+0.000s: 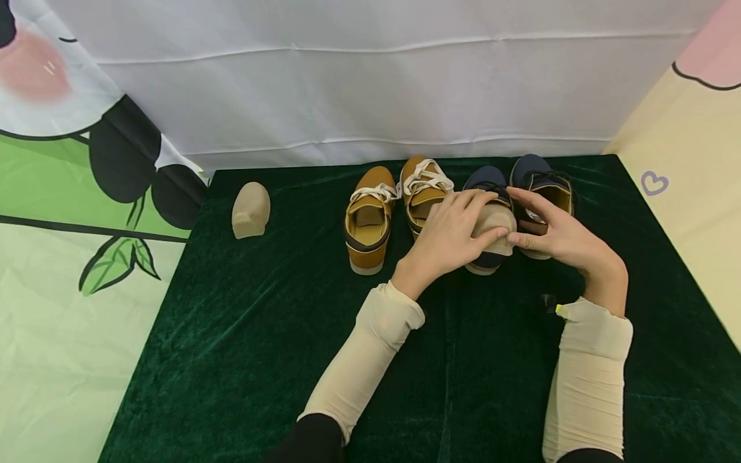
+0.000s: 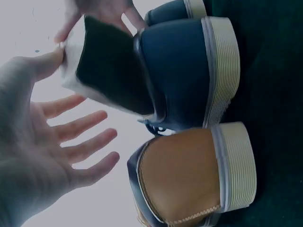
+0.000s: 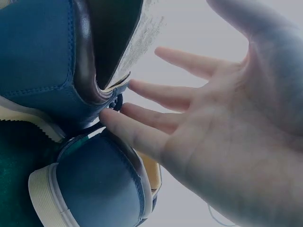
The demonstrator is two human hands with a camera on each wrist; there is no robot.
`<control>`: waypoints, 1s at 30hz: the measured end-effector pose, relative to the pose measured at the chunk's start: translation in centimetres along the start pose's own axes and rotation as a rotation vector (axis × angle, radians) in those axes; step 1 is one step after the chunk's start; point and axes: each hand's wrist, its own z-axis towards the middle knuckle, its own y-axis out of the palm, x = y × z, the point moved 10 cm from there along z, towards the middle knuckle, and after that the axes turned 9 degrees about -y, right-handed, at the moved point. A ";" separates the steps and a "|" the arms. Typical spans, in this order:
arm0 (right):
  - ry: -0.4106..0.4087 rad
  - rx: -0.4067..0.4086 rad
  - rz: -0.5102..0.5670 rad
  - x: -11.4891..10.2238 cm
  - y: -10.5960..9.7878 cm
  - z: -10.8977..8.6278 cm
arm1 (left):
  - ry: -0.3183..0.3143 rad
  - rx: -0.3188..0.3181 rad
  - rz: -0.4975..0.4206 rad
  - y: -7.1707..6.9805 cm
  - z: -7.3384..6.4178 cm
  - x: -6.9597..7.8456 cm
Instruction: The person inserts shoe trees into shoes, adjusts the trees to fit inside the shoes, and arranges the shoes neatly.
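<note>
Dark green cloth lies below, with a white curtain at twelve o'clock. One tan block sticks up out of the left blue shoe, its long side on a slant. That shoe's toe points to twelve. The left hand and right hand each touch the block with the thumb, other fingers spread. Just beside, at two o'clock, sits the right blue shoe. Toward nine stands the right brown shoe, partly hidden by the left hand, then the left brown shoe, yellowish inside. Farther at nine lies another block, round end toward twelve.
</note>
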 end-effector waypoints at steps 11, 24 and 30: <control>0.022 0.024 0.000 0.4 -0.1 -0.1 | -0.014 -0.302 -0.165 2.7 0.8 -2.3; 0.007 0.084 -0.006 0.5 -0.6 0.0 | -0.059 -0.219 -0.160 2.8 1.1 -2.8; -0.001 0.112 -0.034 0.4 -1.0 0.0 | -0.053 -0.181 -0.159 2.7 1.2 -2.6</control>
